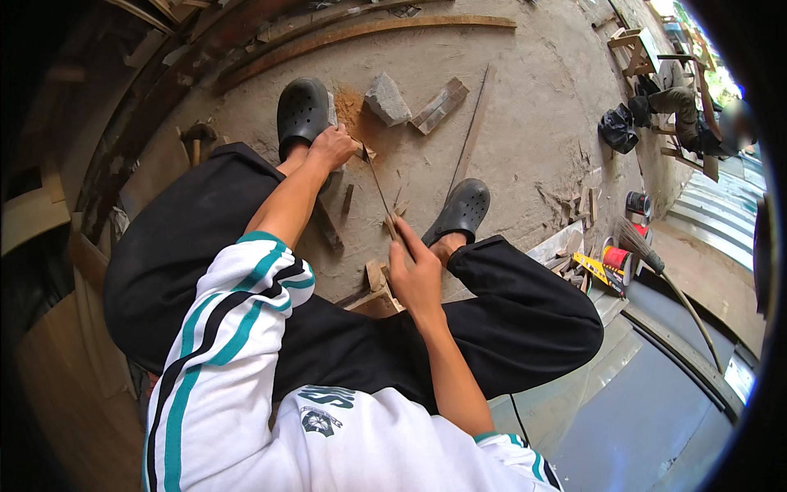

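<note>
From where I watch, the left hand [332, 149] is down by a dark grey clog [302, 115], its fingers curled closed around a small piece of wood [371, 153]. The right hand [416, 275] has its fingers wrapped around one end of a thin saw [380, 189]; how tightly, I can't tell. The saw runs between both hands above the concrete floor [525, 123], its far end next to the wood. Orange sawdust [352, 116] lies just past the left hand, near a grey stone block [387, 98]. I think the saw is light and a bit bendy, so I'd hold its handle end. The wood seems light and hard, best held back from the blade.
</note>
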The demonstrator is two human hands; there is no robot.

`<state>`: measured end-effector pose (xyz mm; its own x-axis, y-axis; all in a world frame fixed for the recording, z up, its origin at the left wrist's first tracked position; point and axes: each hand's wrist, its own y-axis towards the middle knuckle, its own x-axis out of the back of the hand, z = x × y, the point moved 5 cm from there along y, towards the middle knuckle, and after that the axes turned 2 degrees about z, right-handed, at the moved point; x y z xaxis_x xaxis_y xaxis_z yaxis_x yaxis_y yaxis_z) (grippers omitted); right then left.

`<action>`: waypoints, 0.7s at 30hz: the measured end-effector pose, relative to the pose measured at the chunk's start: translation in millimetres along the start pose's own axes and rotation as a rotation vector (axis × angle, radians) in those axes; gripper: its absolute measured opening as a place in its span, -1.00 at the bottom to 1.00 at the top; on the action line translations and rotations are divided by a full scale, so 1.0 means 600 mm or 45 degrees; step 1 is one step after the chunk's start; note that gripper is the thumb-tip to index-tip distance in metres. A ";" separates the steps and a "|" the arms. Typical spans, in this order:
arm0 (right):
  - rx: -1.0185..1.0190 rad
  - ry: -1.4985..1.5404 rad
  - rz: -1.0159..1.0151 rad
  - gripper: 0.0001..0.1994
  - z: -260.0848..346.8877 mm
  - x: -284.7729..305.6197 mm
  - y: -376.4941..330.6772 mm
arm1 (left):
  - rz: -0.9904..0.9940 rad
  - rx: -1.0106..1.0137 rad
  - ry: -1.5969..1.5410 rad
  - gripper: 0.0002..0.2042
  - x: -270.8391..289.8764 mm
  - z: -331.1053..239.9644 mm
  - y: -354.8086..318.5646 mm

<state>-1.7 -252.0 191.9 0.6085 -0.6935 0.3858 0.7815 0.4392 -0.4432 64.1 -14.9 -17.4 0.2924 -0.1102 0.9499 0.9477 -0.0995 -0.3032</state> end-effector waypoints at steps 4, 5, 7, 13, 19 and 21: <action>-0.046 -0.030 0.021 -0.62 0.001 -0.003 0.015 | -0.005 0.040 -0.086 -0.82 0.005 0.002 -0.007; -0.057 -0.049 0.041 -0.62 0.011 0.009 -0.003 | 0.005 0.033 -0.066 -0.82 -0.004 0.002 -0.011; 0.044 -0.088 0.043 -0.62 0.022 0.036 -0.026 | 0.015 0.022 -0.010 -0.82 -0.014 0.010 -0.007; 0.121 0.105 0.017 -0.61 -0.066 -0.001 0.070 | -0.021 0.034 -0.132 -0.82 0.019 -0.005 0.006; -0.108 -0.082 0.110 -0.57 0.024 -0.028 0.023 | -0.232 0.001 -0.138 -0.80 -0.035 0.017 -0.034; -0.138 -0.075 0.096 -0.58 0.024 -0.030 0.026 | -0.260 0.016 -0.052 -0.78 -0.036 0.019 -0.029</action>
<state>1.6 -224.6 189.9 0.6746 -0.6244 0.3937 0.7156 0.4223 -0.5564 42.6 0.4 -32.0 0.0984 -0.0488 0.9939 0.9893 -0.1037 -0.1030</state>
